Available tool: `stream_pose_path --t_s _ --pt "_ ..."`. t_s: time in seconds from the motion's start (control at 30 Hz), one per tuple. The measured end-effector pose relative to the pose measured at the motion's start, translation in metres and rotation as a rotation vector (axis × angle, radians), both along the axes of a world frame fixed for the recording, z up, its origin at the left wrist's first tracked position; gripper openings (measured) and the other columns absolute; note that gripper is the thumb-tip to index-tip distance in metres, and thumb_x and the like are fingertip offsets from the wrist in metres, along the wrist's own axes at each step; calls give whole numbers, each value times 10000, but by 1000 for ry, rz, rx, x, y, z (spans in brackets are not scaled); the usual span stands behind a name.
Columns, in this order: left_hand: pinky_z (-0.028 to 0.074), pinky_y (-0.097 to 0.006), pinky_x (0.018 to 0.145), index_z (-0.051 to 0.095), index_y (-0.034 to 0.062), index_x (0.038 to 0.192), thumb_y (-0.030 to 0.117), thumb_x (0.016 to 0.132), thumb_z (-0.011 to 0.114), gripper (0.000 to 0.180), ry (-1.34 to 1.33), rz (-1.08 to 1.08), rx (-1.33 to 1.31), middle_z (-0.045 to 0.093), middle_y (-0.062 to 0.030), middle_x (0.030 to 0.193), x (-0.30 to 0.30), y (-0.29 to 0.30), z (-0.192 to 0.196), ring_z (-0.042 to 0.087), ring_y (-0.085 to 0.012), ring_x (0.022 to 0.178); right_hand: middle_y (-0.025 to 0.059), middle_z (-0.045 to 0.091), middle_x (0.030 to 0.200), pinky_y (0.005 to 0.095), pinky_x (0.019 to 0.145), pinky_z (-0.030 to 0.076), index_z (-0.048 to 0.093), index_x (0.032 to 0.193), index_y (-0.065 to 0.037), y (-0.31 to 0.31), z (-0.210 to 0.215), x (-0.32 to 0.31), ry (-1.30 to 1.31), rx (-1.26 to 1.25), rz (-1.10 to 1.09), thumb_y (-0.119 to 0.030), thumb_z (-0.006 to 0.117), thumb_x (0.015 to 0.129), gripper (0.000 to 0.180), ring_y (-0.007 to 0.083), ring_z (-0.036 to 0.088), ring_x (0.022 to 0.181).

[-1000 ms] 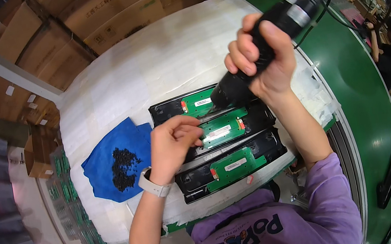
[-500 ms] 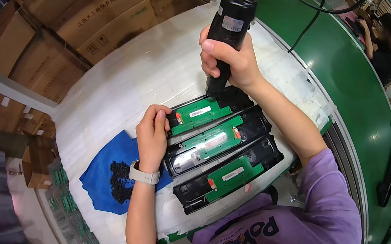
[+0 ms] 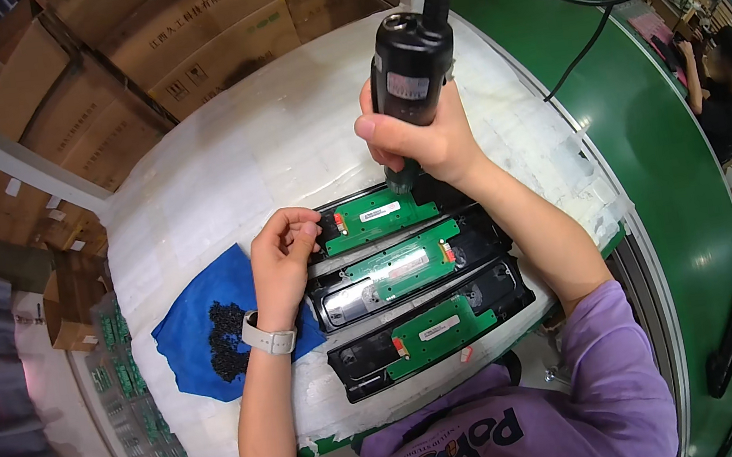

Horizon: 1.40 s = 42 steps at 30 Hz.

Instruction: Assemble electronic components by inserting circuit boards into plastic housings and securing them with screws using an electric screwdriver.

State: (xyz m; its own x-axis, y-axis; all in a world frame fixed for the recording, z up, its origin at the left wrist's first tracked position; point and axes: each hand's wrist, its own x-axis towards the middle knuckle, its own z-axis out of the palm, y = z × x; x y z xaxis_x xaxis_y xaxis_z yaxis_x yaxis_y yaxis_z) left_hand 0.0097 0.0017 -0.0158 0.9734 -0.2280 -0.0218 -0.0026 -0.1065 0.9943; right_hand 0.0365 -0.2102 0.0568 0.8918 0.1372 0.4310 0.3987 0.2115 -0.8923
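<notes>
My right hand (image 3: 423, 136) is wrapped round a black electric screwdriver (image 3: 411, 72), held nearly upright. Its lower end meets the green circuit board (image 3: 378, 212) in the farthest black panel (image 3: 445, 194). My left hand (image 3: 286, 244), with a pale watch on the wrist, rests at that panel's left end. Its fingers are curled together against the thumb, and what they pinch is hidden. Nearer to me lie a middle black panel (image 3: 340, 307) and a nearest black panel (image 3: 510, 288), each with a green board. Left of the panels, a pile of small black screws (image 3: 228, 341) sits on a blue cloth (image 3: 180, 334).
A white-covered table (image 3: 276, 119) carries the work. Cardboard boxes (image 3: 197, 28) are stacked behind it. To the right runs a green surface (image 3: 650, 188), with a co-worker (image 3: 726, 94) beyond it. Green boards (image 3: 130, 383) are stacked at the left. A cable (image 3: 585, 53) hangs at upper right.
The screwdriver has swung more upright, its top moving left and toward me, and its lower end now sits over the board. My left hand's fingers have curled in more at the panel's end.
</notes>
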Motion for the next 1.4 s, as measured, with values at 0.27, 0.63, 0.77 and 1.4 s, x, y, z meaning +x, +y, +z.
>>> stream_pose_path --t_s 0.27,0.63,0.77,1.4 --pt "480 -194 648 587 -38 1009 13 837 574 179 -58 69 -134 640 -77 807 -19 -12 7 613 -105 710 31 435 544 273 455 387 445 924 -16 -6 11 -20 -45 234 240 -214 562 792 266 115 402 403" --pt "514 -244 650 600 -50 912 41 805 632 144 85 -129 -261 651 -133 807 -37 -19 27 645 -175 711 -4 430 563 306 502 424 450 966 -43 -7 21 -31 -40 552 310 -382 442 866 353 99 393 402" --pt "517 -246 647 577 -42 920 27 798 635 151 94 -144 -297 651 -137 806 -37 -18 22 646 -180 700 36 448 552 321 478 385 461 927 -47 -2 19 -33 -32 635 346 -261 447 859 225 135 405 407" --pt "394 -380 875 618 -9 993 187 726 675 336 -767 -90 772 573 -176 1096 -28 -22 7 525 -319 1037 35 432 526 237 418 346 433 868 -1 -39 -1 -40 21 40 10 -190 613 746 288 102 392 392"
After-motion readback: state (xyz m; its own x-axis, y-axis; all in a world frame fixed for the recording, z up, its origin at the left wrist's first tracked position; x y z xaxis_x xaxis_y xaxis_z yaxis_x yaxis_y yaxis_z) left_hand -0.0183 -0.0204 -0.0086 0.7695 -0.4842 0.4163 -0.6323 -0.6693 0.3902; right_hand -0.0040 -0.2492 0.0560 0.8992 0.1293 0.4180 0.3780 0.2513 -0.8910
